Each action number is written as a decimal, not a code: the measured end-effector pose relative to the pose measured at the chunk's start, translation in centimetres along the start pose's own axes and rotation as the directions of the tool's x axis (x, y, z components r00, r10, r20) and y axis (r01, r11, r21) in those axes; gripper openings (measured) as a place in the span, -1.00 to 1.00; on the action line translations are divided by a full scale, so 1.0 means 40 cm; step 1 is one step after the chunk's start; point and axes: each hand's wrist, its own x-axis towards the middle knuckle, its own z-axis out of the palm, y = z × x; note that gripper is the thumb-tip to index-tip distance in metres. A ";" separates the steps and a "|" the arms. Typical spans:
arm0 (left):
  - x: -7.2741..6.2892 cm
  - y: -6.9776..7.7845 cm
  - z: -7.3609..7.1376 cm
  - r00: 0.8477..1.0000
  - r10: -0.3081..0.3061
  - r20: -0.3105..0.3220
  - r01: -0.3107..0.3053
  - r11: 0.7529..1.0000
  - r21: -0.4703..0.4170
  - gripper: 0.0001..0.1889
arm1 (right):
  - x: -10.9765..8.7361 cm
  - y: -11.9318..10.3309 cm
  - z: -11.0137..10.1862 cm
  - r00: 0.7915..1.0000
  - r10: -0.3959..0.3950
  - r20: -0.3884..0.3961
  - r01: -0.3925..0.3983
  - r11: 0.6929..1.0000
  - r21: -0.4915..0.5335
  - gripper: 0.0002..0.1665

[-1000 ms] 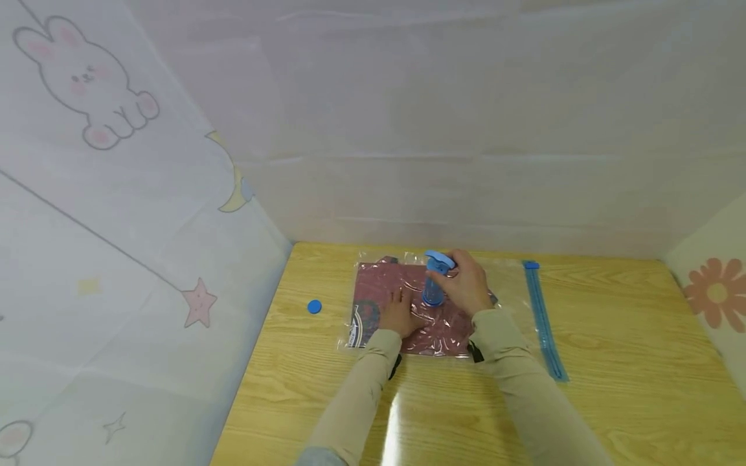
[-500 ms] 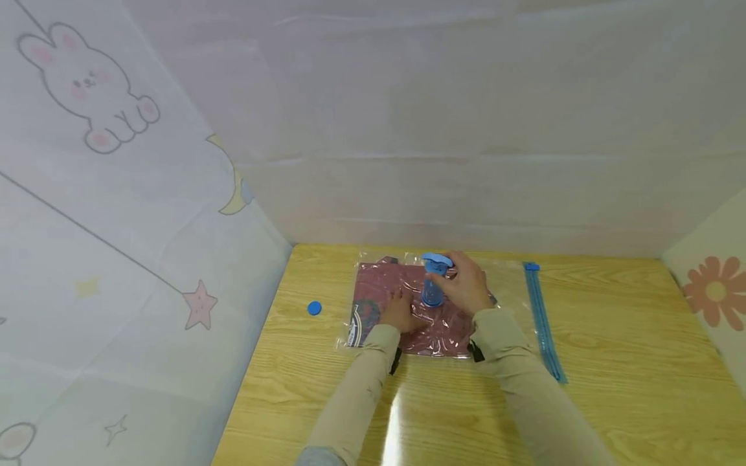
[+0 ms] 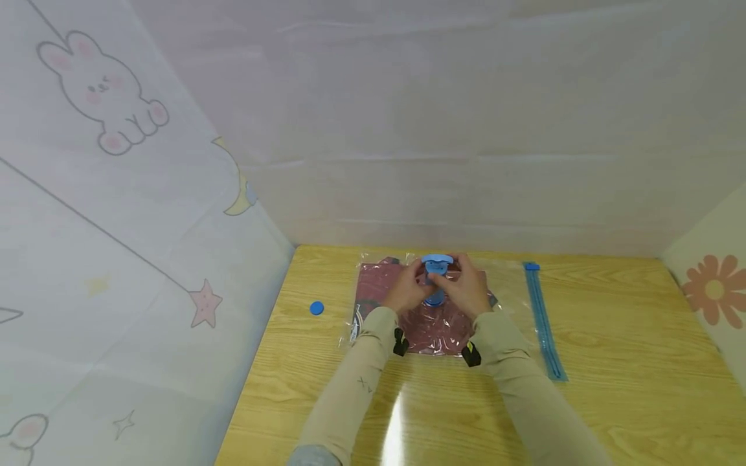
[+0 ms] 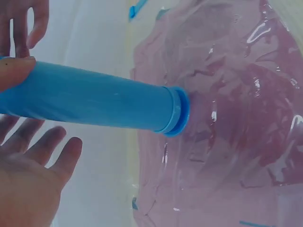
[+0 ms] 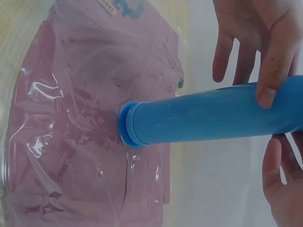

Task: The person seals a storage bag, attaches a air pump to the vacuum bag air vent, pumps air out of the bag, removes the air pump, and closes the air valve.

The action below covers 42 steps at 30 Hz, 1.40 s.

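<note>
A blue hand pump (image 3: 434,299) stands upright on a clear vacuum storage bag (image 3: 513,272), its handle at the top. Inside the bag lies a folded dark pink garment (image 3: 440,333). My right hand (image 3: 469,288) holds the pump's upper part, thumb across its front. From the other side my left hand (image 3: 405,291) holds the pump too; its thumb lies against the blue barrel (image 5: 208,116) in the right wrist view, with its other fingers loosely extended behind. The pump's foot (image 4: 179,111) sits on the wrinkled plastic in the left wrist view.
A round blue cap (image 3: 316,308) lies on the wooden table (image 3: 280,362), left of the bag. The bag's blue zip strip (image 3: 544,323) with its slider (image 3: 531,266) runs along its right end. A pale wall (image 3: 466,194) stands at the table's back edge.
My left hand has lifted off the bag and moved up and right onto the pump. The right hand stays on the pump, which now leans less to the left.
</note>
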 end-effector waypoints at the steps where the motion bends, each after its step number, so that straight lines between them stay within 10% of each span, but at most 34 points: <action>1: 0.000 0.000 0.002 1.000 0.004 -0.002 -0.004 1.000 0.004 -0.39 | 0.001 0.002 0.001 1.000 -0.004 0.000 0.004 1.000 -0.003 -0.29; 28: 0.006 -0.005 0.024 0.998 0.035 -0.052 -0.033 0.999 0.030 -0.43 | 0.004 -0.008 -0.003 0.998 0.006 0.055 -0.002 0.997 -0.076 -0.38; 42: 0.014 -0.007 0.062 0.974 0.033 -0.223 0.004 0.986 0.164 -0.53 | -0.001 -0.028 0.031 0.998 -0.001 -0.069 0.000 1.000 -0.020 -0.20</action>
